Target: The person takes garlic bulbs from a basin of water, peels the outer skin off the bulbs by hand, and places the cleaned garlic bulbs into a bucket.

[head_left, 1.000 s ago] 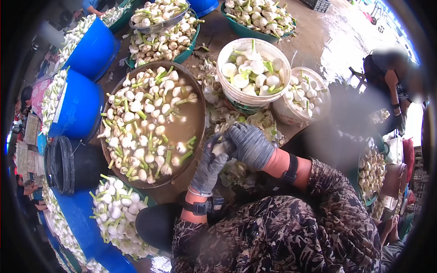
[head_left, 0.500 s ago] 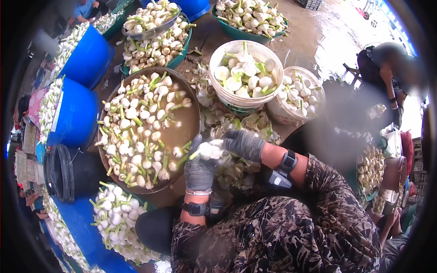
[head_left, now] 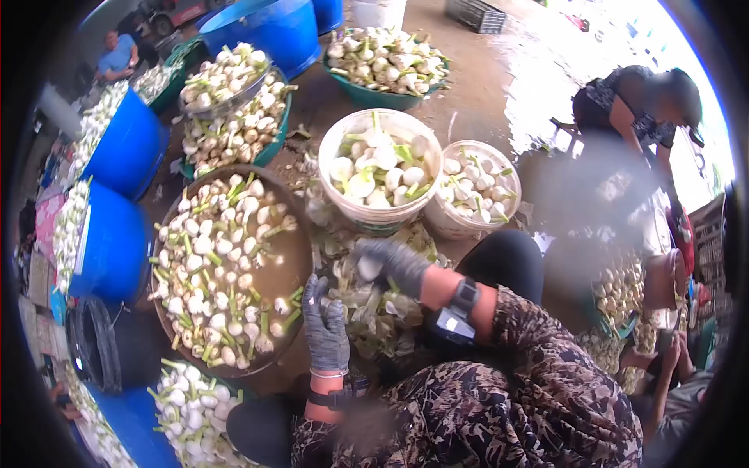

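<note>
My left hand (head_left: 326, 334), in a grey glove, is by the right edge of a wide round tub (head_left: 307, 312). Its fingers point up, slightly apart, with nothing seen between them. Garlic bulbs (head_left: 211, 242) with cut green stems float in brown water in that tub. My right hand (head_left: 399, 265), gloved too and blurred by motion, is closed around a white garlic bulb (head_left: 367, 269). Loose peelings (head_left: 382, 316) lie on the ground below it. Just beyond stands a white bucket (head_left: 363, 216) of peeled garlic, with a smaller bucket (head_left: 455, 224) of bulbs to its right.
Green basins (head_left: 374, 95) heaped with garlic stand farther off. Blue tubs (head_left: 117, 249) full of bulbs line the left, near a black container (head_left: 97, 343). More white garlic (head_left: 191, 413) is piled at lower left. A person (head_left: 624, 109) bends over at right.
My hands have moved apart; the bulb that was between them is now in my right hand, nearer the white bucket. The left hand's fingers have opened. The head view has shifted.
</note>
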{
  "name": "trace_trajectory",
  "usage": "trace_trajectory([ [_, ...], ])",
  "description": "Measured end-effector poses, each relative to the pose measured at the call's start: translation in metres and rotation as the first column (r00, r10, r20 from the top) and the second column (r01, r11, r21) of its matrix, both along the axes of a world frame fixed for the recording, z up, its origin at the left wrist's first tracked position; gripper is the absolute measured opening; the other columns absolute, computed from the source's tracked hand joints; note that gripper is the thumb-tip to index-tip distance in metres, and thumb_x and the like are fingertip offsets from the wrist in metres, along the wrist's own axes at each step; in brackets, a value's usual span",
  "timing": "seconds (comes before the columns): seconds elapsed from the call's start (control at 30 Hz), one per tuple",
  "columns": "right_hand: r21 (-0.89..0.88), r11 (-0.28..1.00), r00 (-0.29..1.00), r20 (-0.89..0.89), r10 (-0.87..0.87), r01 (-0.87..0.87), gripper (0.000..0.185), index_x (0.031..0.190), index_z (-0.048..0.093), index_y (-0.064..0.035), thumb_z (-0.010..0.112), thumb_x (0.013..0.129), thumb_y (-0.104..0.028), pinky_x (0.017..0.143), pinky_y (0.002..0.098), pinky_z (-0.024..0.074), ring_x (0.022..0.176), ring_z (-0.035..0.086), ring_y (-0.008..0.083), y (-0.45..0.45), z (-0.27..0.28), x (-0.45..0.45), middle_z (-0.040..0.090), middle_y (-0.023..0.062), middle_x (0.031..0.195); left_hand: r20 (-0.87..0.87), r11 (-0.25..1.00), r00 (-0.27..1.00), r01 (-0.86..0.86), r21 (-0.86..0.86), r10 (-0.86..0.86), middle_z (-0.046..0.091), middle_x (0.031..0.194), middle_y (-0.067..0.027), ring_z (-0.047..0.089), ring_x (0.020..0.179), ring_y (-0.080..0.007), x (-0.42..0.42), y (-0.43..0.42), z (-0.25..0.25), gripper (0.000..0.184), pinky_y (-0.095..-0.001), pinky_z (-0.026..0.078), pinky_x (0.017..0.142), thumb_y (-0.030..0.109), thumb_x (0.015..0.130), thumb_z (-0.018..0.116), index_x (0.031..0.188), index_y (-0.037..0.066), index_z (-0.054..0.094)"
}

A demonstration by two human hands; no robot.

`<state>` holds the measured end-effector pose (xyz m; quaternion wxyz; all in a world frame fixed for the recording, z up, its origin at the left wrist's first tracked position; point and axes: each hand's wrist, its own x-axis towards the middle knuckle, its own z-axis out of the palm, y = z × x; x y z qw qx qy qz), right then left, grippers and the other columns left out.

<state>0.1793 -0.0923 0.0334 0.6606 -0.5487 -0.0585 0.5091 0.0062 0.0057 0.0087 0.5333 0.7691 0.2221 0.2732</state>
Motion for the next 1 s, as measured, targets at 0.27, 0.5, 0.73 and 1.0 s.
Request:
trace_trajectory([
  [0.27, -0.050, 0.797, -0.171, 0.967, 0.190, 0.601, 0.015, 0.100, 0.067, -0.0091, 0.064, 0.086, -0.015, 0.086, 0.0412, 0.0489, 0.097, 0.063, 0.0329, -0.010, 0.067, 0.072, 0.067, 0.0141, 0.100, -0.003, 0.966, 0.997, -0.080, -0.245, 0.082, 0.060, 0.123, -0.0101, 0.055, 0.115, -0.0169, -0.015, 0.005, 0.005, 0.038, -0.0304, 0.041, 0.103, 0.016, 0.101, 0.048, 0.135, -0.001, 0.045],
  [0.5, -0.392, 0.828, 0.067, 0.889, 0.453, -0.401, 0.032, 0.106, 0.064, -0.0067, 0.063, 0.086, -0.032, 0.080, 0.0451, 0.0502, 0.092, 0.063, 0.0379, 0.139, -0.066, -0.028, 0.067, 0.0173, 0.097, 0.103, 0.823, 0.961, -0.161, -0.545, 0.256, 0.064, 0.113, -0.0117, 0.060, 0.106, -0.0169, -0.024, 0.015, 0.018, 0.029, -0.0307, 0.046, 0.097, 0.007, 0.100, 0.046, 0.126, -0.002, 0.052],
  [0.73, -0.758, 0.485, -0.073, 0.567, 0.821, -0.435, 0.062, 0.118, 0.059, -0.0018, 0.069, 0.080, -0.050, 0.089, 0.0434, 0.0489, 0.100, 0.062, 0.0406, 0.194, -0.116, -0.117, 0.065, 0.0217, 0.106, 0.194, 0.812, 0.917, -0.193, -0.550, 0.349, 0.060, 0.122, -0.0100, 0.057, 0.112, -0.0170, -0.031, 0.031, -0.018, 0.028, -0.0307, 0.044, 0.100, 0.011, 0.101, 0.047, 0.126, 0.000, 0.054],
  [1.0, -0.233, 0.834, 0.424, 0.774, 0.470, -0.500, 0.054, 0.124, 0.048, 0.0024, 0.072, 0.083, -0.023, 0.085, 0.0324, 0.0508, 0.095, 0.063, 0.0188, 0.175, -0.111, -0.060, 0.066, 0.0138, 0.104, 0.081, 0.757, 0.767, -0.601, -0.256, 0.636, 0.058, 0.114, -0.0081, 0.054, 0.106, -0.0171, -0.026, 0.044, -0.064, 0.031, -0.0301, 0.044, 0.095, 0.015, 0.100, 0.050, 0.128, 0.001, 0.051],
])
